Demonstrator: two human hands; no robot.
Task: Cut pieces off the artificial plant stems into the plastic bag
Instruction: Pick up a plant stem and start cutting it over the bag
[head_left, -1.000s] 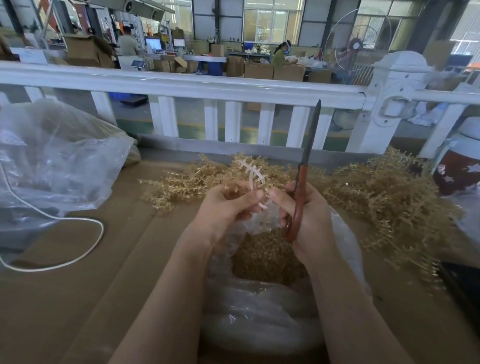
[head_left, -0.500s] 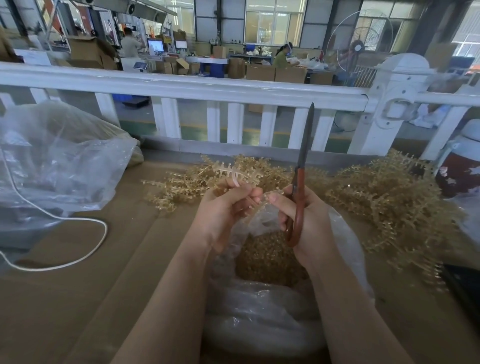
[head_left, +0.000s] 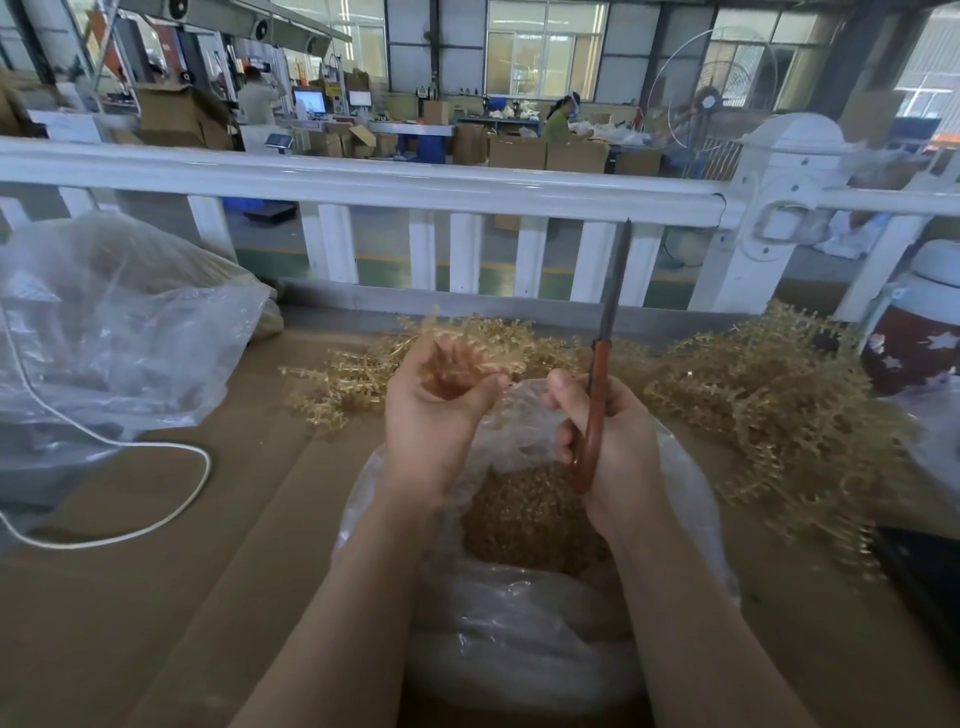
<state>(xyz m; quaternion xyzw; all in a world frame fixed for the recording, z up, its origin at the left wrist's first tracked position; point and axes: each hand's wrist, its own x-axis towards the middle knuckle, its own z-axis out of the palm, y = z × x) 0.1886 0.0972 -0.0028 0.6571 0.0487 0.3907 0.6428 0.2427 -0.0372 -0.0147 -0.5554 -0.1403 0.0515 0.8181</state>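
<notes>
Two hands: left hand (head_left: 441, 410) blurred, grip unclear; right hand (head_left: 605, 441) grips upright scissors (head_left: 602, 364).

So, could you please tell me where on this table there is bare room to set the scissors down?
The brown tabletop lies bare between the white cord and the open plastic bag, and on toward the near left edge. The far side and the right are crowded with golden stems. A large clear bag fills the far left.

Motion blur smears the left hand (head_left: 436, 395) fingers; at three o'clock, the frame edge cuts the patterned jug (head_left: 919, 332).
</notes>
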